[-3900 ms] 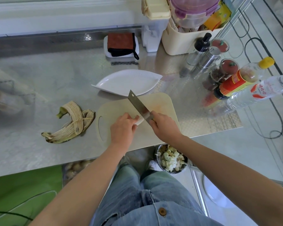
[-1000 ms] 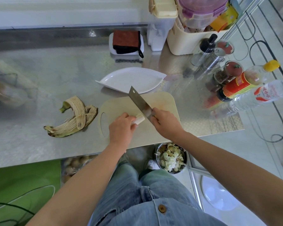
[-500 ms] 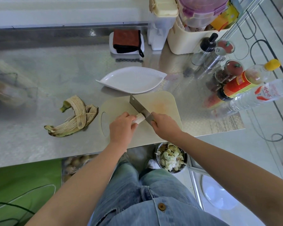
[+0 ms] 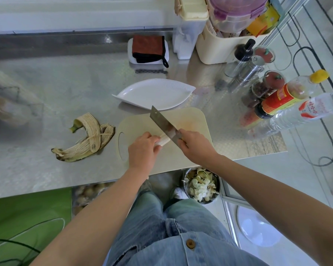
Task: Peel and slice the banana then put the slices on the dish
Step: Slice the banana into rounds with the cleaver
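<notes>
On the pale cutting board (image 4: 196, 118) lies the peeled banana (image 4: 164, 140), mostly hidden under my left hand (image 4: 142, 150), which holds it down with curled fingers. My right hand (image 4: 195, 145) grips the handle of a cleaver (image 4: 162, 122), whose blade is raised and slanted over the banana's exposed right end. The white leaf-shaped dish (image 4: 154, 93) sits just behind the board with nothing on it. The banana peel (image 4: 87, 138) lies on the steel counter to the left of the board.
Bottles and spice jars (image 4: 277, 96) crowd the counter's right side, with a cream basket (image 4: 219, 47) of containers behind them. A folded cloth on a white tray (image 4: 148, 48) sits at the back. Below the counter's front edge stands a metal bowl of scraps (image 4: 200, 186).
Half a second ago the cleaver was low on the banana; now the blade is lifted and tilted above it. My left hand stays on the banana.
</notes>
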The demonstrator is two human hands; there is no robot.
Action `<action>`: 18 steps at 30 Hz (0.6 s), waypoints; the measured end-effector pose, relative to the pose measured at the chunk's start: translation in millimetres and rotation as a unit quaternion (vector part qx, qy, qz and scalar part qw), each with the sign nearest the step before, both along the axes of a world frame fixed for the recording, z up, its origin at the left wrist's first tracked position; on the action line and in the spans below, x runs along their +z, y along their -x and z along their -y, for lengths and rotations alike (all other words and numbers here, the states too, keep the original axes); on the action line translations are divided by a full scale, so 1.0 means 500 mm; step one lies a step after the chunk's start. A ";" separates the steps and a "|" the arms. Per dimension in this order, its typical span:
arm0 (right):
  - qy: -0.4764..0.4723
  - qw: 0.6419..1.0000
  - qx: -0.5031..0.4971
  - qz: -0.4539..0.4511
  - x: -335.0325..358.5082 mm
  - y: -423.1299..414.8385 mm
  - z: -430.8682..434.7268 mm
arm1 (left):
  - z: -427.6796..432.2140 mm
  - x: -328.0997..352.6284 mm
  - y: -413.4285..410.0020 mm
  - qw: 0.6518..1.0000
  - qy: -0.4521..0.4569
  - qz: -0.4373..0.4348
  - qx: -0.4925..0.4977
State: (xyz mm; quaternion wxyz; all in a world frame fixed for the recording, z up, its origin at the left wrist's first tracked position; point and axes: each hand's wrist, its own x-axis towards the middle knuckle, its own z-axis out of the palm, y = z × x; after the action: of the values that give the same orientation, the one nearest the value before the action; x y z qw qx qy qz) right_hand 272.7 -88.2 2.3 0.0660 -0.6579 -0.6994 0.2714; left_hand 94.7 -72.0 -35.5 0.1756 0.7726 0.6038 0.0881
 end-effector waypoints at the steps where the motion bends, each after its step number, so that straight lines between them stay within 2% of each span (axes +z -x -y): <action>1: 0.003 1.000 0.000 0.001 -0.001 0.000 0.000 | 0.000 0.000 0.000 1.000 0.000 -0.001 0.000; 18: 0.048 0.998 -0.015 0.041 -0.048 0.017 0.004 | -0.002 -0.007 0.000 1.000 0.012 0.014 0.009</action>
State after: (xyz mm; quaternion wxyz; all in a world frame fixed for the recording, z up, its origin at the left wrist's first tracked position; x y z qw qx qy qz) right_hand 264.4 -90.2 -21.7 0.0100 -0.6813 -0.6777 0.2766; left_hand 94.8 -71.0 -39.2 0.1920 0.7637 0.6092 0.0934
